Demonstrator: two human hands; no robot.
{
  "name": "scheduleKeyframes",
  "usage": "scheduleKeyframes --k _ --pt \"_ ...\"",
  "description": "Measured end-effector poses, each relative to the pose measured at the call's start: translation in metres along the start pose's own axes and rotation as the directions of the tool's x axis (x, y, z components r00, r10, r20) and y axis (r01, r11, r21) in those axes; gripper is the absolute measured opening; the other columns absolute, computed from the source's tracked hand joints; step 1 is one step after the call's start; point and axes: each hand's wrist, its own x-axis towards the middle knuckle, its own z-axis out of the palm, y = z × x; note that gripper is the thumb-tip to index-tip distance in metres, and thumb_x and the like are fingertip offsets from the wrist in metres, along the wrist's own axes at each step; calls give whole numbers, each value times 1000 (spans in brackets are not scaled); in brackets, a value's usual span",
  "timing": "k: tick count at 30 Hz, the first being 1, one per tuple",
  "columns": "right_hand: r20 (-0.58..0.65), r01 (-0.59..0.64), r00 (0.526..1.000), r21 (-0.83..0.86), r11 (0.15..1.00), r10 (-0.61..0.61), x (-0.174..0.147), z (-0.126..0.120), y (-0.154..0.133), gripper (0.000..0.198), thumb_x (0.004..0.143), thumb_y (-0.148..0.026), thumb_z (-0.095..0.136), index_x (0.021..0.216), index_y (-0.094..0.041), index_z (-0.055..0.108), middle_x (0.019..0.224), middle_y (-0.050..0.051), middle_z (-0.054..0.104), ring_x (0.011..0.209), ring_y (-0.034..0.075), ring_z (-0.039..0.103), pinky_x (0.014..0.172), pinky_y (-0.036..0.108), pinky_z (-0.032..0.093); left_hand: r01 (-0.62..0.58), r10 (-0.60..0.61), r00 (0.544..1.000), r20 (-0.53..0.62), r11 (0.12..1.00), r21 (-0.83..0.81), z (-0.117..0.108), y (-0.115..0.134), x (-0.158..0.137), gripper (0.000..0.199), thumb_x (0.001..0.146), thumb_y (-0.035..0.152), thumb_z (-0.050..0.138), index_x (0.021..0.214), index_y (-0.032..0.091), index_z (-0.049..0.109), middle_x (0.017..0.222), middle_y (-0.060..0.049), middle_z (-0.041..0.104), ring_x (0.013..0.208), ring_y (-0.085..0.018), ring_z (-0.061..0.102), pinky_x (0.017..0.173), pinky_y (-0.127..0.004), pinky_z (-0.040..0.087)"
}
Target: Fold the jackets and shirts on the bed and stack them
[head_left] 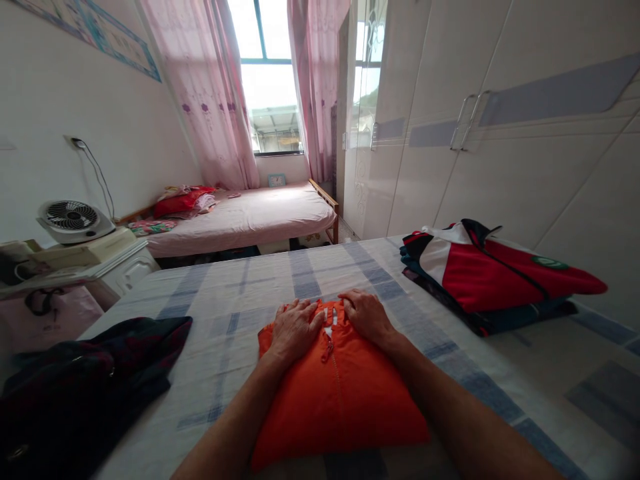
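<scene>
Both forearms reach in from the bottom edge toward an orange folded garment [340,393] that lies on the bed [240,300], close to the near edge and about midway across it. Its white zipper runs up the middle to the far end. At that far end the 2 hands rest flat, palms down, on the fabric: the left hand [296,328] sits on the left of the zipper, the right hand [367,313] on the right, fingers spread and pointing away from the camera. Neither hand is clenched or grasping; both press open on the cloth, with the fingertips near the garment's far edge.

A checked sheet in pale grey and blue covers the bed. To the left, near the bed's edge, lies a dark garment [85,387] in a loose heap, well apart from the orange one. To the right, near the wardrobe [525,153], sits a stack of folded clothes [495,280] topped by a red, white and dark jacket. Beyond the bed stands a second bed [250,213] with a pink sheet under the window [270,73], and a small fan [74,220] rests on a bedside cabinet at the left.
</scene>
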Motion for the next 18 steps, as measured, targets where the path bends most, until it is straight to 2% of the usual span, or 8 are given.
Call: scheduleKeyframes --k 2,6,10,12,13,15,18 --pt "20 -41 999 -36 999 42 0 1 2 30 85 -18 43 103 -17 68 108 8 68 103 18 59 92 29 37 17 -17 1000 -4 1000 -6 2 -1 1 41 91 41 36 118 23 63 127 -9 60 120 -31 50 100 -54 30" --pt "-75 -82 994 -46 996 79 3 -8 7 29 84 -21 44 102 -18 66 111 6 67 101 17 59 88 26 37 23 -25 999 -36 998 -57 2 -2 1 38 91 39 37 114 25 64 124 -8 62 118 -30 51 101 -55 28" --pt "108 -189 974 -76 979 197 7 -20 15 27 85 -29 42 86 -20 68 92 6 70 86 18 62 75 26 38 15 -28 995 -94 990 -140 -9 1 2 33 88 29 42 108 19 68 125 -10 61 126 -29 43 109 -49 20" --pt "188 -212 957 -78 974 223 7 -24 17 38 88 -41 38 75 -20 67 80 6 69 76 18 62 67 26 37 -4 -21 993 -116 977 -213 -17 8 7 33 87 23 42 106 16 68 127 -11 59 124 -25 44 108 -40 26" --pt "211 -201 954 -70 977 212 6 -25 17 42 88 -46 37 73 -20 66 77 6 69 74 17 61 65 26 36 -14 -15 994 -111 967 -254 -20 12 11 33 86 21 41 105 16 68 124 -10 60 119 -23 49 104 -35 31" --pt "239 -169 954 -58 984 178 3 -27 15 42 84 -54 42 76 -20 65 78 5 68 73 18 60 62 25 34 -24 6 998 -56 943 -332 -24 20 22 31 85 22 42 97 16 70 107 -7 67 98 -18 60 90 -28 43" --pt "229 -132 963 -67 989 144 -3 -28 9 32 76 -50 55 83 -20 62 83 4 67 78 18 59 63 25 32 8 34 995 90 904 -428 -24 30 42 28 81 31 48 82 15 72 70 -2 66 65 -14 59 61 -23 44"
